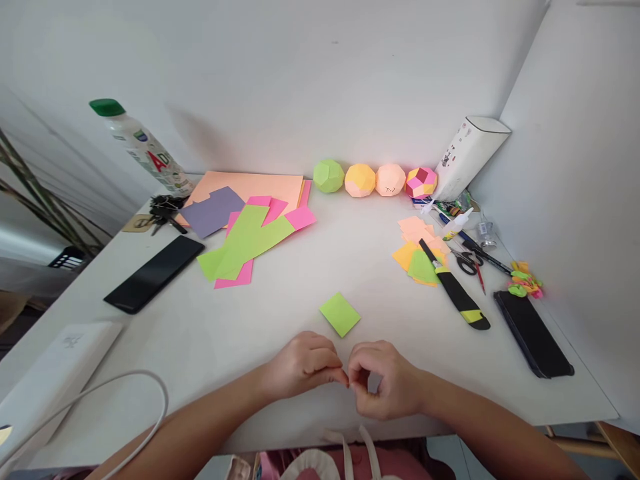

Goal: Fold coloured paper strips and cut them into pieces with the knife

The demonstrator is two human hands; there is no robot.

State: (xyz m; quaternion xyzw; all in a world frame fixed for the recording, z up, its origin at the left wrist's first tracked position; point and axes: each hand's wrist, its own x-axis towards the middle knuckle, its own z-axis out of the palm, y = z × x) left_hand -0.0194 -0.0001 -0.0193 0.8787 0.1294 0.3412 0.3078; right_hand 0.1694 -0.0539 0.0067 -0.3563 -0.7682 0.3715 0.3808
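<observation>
Close to the table's front edge, my left hand (311,363) and my right hand (384,380) meet at the fingertips. Both are closed in a pinch, thumb against forefinger. Anything between the fingertips is too small or hidden to make out. Just beyond the hands, a square of green paper (340,315) lies flat on the white table (280,307), touched by neither hand. Further right is a pile of small paper squares, orange, peach and green (423,267), with a black and yellow knife (457,293) lying partly over it.
Several paper balls (360,181) line the wall. Coloured sheets (250,233) and a black phone (155,275) lie left, near a white bottle (150,150). Scissors (469,262), a glue bottle (457,224) and a dark phone case (533,333) are right. A white cable (163,393) crosses my left forearm.
</observation>
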